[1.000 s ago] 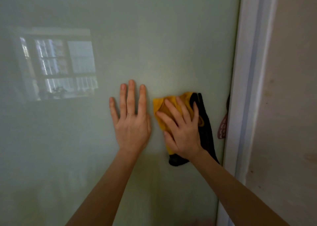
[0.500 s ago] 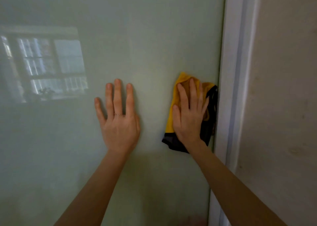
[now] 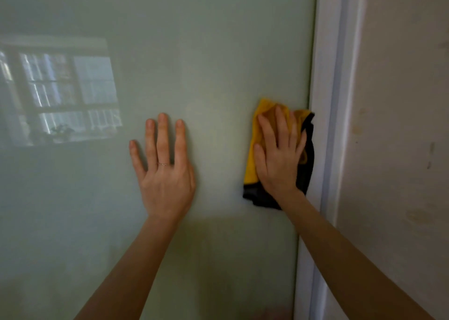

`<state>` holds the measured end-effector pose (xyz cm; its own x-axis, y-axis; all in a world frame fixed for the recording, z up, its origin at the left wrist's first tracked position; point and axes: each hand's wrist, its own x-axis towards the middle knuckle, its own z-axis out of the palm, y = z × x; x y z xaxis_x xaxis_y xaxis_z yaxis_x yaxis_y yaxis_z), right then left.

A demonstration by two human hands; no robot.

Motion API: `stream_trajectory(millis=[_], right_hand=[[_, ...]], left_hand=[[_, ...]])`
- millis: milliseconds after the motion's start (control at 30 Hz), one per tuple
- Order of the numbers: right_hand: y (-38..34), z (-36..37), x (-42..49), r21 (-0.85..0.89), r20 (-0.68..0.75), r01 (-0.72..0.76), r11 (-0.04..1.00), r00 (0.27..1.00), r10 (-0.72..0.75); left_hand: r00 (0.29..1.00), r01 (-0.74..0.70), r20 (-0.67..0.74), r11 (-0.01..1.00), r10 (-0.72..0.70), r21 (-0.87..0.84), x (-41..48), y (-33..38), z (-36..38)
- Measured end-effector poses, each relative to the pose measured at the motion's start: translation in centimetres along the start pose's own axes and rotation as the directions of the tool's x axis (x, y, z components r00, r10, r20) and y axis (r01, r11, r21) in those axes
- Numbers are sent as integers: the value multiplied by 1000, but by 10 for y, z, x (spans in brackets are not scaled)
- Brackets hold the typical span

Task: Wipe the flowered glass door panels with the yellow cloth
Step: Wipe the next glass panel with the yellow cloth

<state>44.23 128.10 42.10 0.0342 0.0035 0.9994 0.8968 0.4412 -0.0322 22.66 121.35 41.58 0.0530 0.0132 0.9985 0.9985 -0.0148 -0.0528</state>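
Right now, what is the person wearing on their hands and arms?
No sleeves show on the left forearm or right forearm, right to the frame's edge. No gloves, watch or bracelet visible. The left hand wears a thin ring on one finger; the right hand shows none.

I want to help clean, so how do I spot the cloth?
Look at the big pale green glass door panel and follow it to its right edge, by the white door frame. There the right hand presses flat on a yellow cloth with a black border. It is the only brightly coloured thing; the left hand beside it rests on bare glass.
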Motion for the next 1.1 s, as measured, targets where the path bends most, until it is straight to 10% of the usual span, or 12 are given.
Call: stream_trajectory(millis=[133,433,733,1100], right_hand=[[-21,5,29,8,-56,-115,993,992,115],[22,-18,-81,62,208,317,946,923,-323],[-44,8,29,-19,-57,-170,985,984,169],[-14,-16,-86,69,239,395,916,885,-400]], left_hand=[[1000,0,11,1000,0,-4,1,1,-1],[1000,3,-15,1000,-4,-14,-1,2,1],[1000,0,-26,1000,0,-22,-1,2,2],[1000,0,-20,999,-1,-42,-2,0,1]])
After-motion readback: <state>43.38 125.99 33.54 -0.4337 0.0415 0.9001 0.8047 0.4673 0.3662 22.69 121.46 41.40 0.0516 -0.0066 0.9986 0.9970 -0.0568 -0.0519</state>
